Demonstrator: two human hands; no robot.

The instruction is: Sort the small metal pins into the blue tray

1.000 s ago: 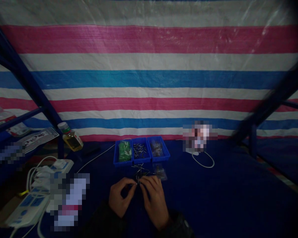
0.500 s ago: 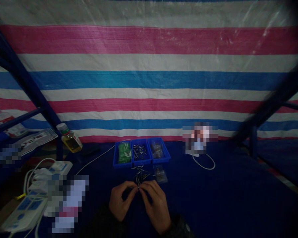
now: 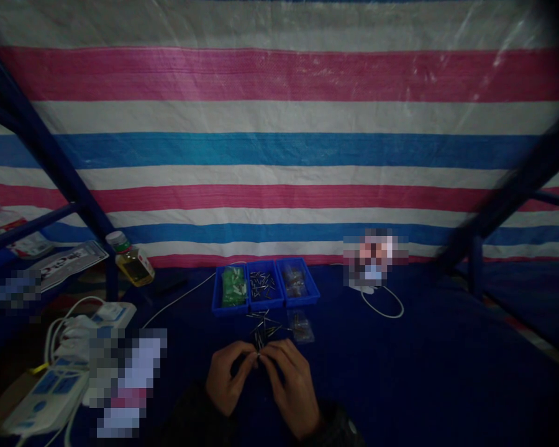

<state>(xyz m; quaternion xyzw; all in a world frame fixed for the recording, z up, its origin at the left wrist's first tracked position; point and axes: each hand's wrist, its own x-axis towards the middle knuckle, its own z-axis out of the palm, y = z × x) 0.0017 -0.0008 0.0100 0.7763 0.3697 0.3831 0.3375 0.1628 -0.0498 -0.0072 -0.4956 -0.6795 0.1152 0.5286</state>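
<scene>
My left hand (image 3: 228, 375) and my right hand (image 3: 292, 386) meet fingertip to fingertip low in the view. Both are closed in a pinch on one tiny shiny piece (image 3: 259, 355), mostly hidden by the fingers and too small to name. Just beyond the fingertips lies a loose heap of thin dark metal pins (image 3: 266, 328). To its right is a small clear plastic bag (image 3: 302, 328) with brownish contents. Behind them stand three blue trays: a left tray (image 3: 215, 304) with green packets (image 3: 233, 287), a middle tray (image 3: 266, 304) with similar metal pins, and a right tray (image 3: 313, 292) with clear bags.
White power strips (image 3: 46, 397) with plugs and cables lie at left. Behind them stands a bottle of yellow liquid (image 3: 137, 266). A blurred-out device (image 3: 372, 261) with a white cable (image 3: 391, 313) is at back right. Blue metal bars (image 3: 56, 155) flank a striped sheet (image 3: 279, 149).
My hands stay together at almost the same place, with only a slight shift of the fingertips. The trays, pins and bags have not moved.
</scene>
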